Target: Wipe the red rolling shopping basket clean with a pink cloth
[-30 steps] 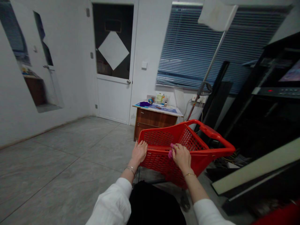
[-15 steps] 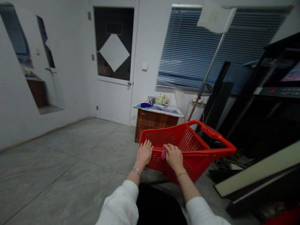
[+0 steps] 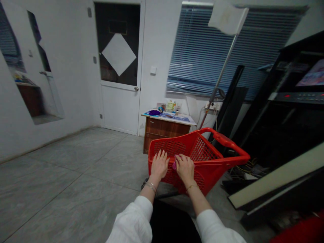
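Observation:
A red plastic shopping cart (image 3: 212, 175) stands in front of me, its handle toward the right. My left hand (image 3: 160, 165) lies on the cart's near rim with fingers stretched out and apart. To its right, my right hand (image 3: 186, 167) is closed around a pink cloth (image 3: 174, 164), pressed against the same rim. Most of the cloth is hidden under the fingers. The cart's mesh sides and inner mesh panel (image 3: 204, 148) show beyond my hands.
Behind the cart stands a wooden cabinet (image 3: 167, 127) with bottles and a purple cloth (image 3: 155, 112) on top. A pole with a white flag (image 3: 226, 18) leans by the window blinds. At the right are dark panels and a pale board (image 3: 278, 175). A white door (image 3: 118, 109) is at the back.
My left hand has shifted slightly right along the rim, nearer the right hand. The right hand still grips the pink cloth. The view has turned slightly, so the room sits further left.

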Action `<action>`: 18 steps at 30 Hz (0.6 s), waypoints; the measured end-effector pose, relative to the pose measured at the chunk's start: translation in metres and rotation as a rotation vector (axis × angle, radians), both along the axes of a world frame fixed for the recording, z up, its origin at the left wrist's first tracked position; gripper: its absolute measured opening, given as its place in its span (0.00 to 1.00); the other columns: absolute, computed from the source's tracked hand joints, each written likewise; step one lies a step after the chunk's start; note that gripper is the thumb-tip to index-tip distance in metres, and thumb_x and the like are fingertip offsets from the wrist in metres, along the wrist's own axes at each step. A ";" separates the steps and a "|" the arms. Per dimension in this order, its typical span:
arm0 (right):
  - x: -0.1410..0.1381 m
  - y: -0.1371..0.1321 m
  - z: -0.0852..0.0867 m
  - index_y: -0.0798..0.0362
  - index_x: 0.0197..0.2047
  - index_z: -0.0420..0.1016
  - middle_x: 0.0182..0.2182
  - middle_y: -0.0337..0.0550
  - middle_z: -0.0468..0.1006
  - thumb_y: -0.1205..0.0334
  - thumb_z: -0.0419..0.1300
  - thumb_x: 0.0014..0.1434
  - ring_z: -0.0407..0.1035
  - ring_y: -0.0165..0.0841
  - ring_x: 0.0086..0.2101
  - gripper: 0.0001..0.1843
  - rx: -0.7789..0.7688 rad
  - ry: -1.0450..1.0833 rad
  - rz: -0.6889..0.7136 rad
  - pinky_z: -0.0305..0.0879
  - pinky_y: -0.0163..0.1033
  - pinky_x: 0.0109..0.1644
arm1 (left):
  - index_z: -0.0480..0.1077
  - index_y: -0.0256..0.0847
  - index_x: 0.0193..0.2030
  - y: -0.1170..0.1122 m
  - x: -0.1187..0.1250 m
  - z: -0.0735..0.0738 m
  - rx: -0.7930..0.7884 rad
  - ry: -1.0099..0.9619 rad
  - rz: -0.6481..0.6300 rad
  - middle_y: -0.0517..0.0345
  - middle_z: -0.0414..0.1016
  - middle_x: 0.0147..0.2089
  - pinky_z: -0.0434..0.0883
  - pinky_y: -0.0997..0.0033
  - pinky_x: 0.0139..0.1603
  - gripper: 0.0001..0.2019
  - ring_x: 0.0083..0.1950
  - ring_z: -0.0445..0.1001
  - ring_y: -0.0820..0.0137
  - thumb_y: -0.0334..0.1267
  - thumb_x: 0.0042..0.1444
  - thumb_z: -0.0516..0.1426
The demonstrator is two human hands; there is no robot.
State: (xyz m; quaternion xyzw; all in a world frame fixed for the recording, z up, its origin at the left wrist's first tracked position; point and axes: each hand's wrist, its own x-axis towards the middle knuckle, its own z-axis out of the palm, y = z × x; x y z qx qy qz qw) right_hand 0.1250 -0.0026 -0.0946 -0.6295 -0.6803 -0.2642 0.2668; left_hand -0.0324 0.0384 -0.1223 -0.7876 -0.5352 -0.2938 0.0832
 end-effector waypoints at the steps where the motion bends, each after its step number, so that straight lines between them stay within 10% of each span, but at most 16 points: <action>1: -0.006 0.001 -0.001 0.46 0.53 0.76 0.51 0.44 0.76 0.58 0.50 0.68 0.64 0.37 0.46 0.17 -0.003 -0.002 0.011 0.56 0.40 0.49 | 0.64 0.40 0.66 0.001 -0.001 0.000 -0.008 -0.001 0.003 0.52 0.59 0.71 0.55 0.55 0.71 0.26 0.74 0.52 0.63 0.46 0.70 0.38; 5: 0.005 -0.002 0.007 0.44 0.54 0.75 0.50 0.42 0.77 0.57 0.50 0.69 0.65 0.35 0.44 0.17 -0.065 -0.062 0.049 0.56 0.39 0.46 | 0.64 0.38 0.65 0.003 -0.008 0.000 -0.037 0.023 -0.011 0.50 0.58 0.71 0.58 0.57 0.70 0.25 0.73 0.54 0.63 0.45 0.70 0.39; 13: 0.123 -0.017 0.033 0.48 0.47 0.80 0.47 0.45 0.78 0.60 0.56 0.64 0.64 0.36 0.43 0.13 0.136 -0.084 -0.130 0.56 0.41 0.48 | 0.64 0.38 0.66 0.003 -0.009 -0.002 -0.041 0.027 -0.021 0.50 0.59 0.71 0.56 0.57 0.70 0.25 0.73 0.54 0.63 0.45 0.70 0.40; 18: 0.104 -0.016 0.026 0.49 0.44 0.81 0.44 0.44 0.79 0.61 0.55 0.64 0.63 0.36 0.41 0.13 0.173 -0.058 -0.129 0.55 0.41 0.47 | 0.64 0.35 0.66 0.004 -0.014 0.000 -0.058 0.038 -0.008 0.48 0.59 0.71 0.57 0.57 0.70 0.25 0.73 0.55 0.62 0.44 0.70 0.41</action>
